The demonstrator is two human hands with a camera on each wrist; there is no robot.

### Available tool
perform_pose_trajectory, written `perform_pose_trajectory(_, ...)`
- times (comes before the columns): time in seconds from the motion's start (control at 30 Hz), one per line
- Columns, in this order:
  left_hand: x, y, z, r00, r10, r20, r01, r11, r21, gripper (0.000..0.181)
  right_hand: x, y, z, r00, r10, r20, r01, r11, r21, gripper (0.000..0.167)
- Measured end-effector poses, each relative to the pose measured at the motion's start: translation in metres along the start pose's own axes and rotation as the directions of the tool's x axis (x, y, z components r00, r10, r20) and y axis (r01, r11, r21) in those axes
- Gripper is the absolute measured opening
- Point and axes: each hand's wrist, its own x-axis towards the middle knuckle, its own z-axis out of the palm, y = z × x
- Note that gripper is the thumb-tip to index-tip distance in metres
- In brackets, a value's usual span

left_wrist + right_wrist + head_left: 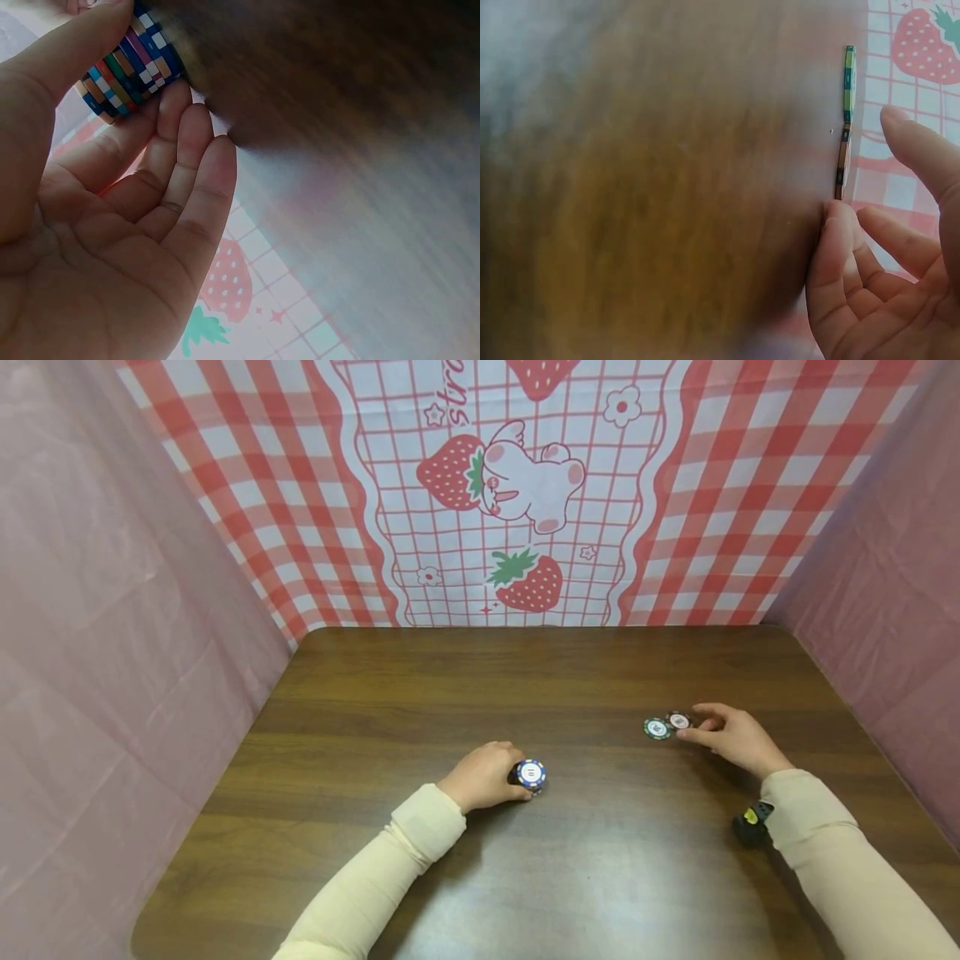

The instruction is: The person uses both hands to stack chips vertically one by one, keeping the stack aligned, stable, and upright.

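Note:
My left hand (483, 777) grips a stack of poker chips (131, 71) between thumb and fingers, low over the table. In the head view a blue-and-white chip (531, 773) marked 10 tops the stack. The left wrist view shows several colours along its edge. My right hand (735, 739) reaches a brown chip (678, 721) lying flat on the table. In the right wrist view a fingertip (838, 211) meets that chip's edge, while the thumb (922, 146) stands apart from it. A green chip (657, 728) lies flat beside the brown one, their edges close together.
Both hands work over a brown wooden table (420, 685). A red-and-white strawberry cloth (525, 585) hangs behind it, and pink curtains (135, 610) flank both sides. A black device (752, 822) with a yellow mark sits under my right wrist.

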Motion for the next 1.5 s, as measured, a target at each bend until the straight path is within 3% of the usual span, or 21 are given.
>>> perform_pose_trajectory(0.33,0.000,0.001,0.000,1.000,-0.003,0.000,0.003,1.000,-0.002,0.040,0.007,0.002,0.002,1.000,0.004,0.023,-0.003,1.000,-0.027,0.076)
perform_pose_trajectory(0.67,-0.001,0.001,-0.001,1.000,-0.005,-0.004,0.005,1.000,-0.009,0.040,0.013,0.003,0.003,0.999,-0.040,0.012,0.040,0.998,-0.045,0.064)
perform_pose_trajectory(1.5,-0.001,0.001,-0.002,1.000,-0.006,-0.001,0.006,1.000,-0.006,0.042,0.017,-0.003,0.001,0.999,-0.033,0.007,0.034,0.993,-0.111,0.051)
